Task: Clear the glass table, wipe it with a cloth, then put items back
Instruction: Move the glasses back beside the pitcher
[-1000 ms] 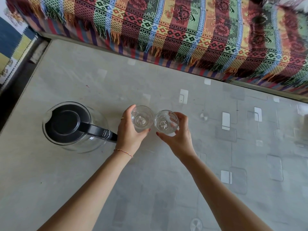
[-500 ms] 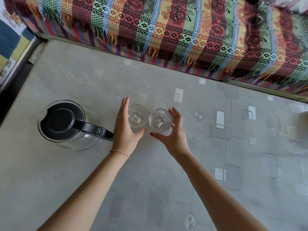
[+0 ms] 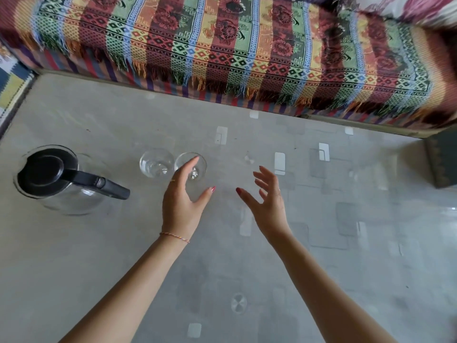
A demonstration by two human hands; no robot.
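It was a home living room: a sofa (image 3: 247,45) draped in a fringed, striped woven throw (image 3: 309,58) stood against a low glass table (image 3: 99,268) bearing a jug (image 3: 57,179) and two glasses (image 3: 155,164).

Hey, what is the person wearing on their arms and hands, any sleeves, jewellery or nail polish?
Both forearms are bare, with no sleeves in view. The left hand has a thin braided bracelet at the wrist and a slim ring on one finger. The right hand shows red-painted nails, as does the left thumb.
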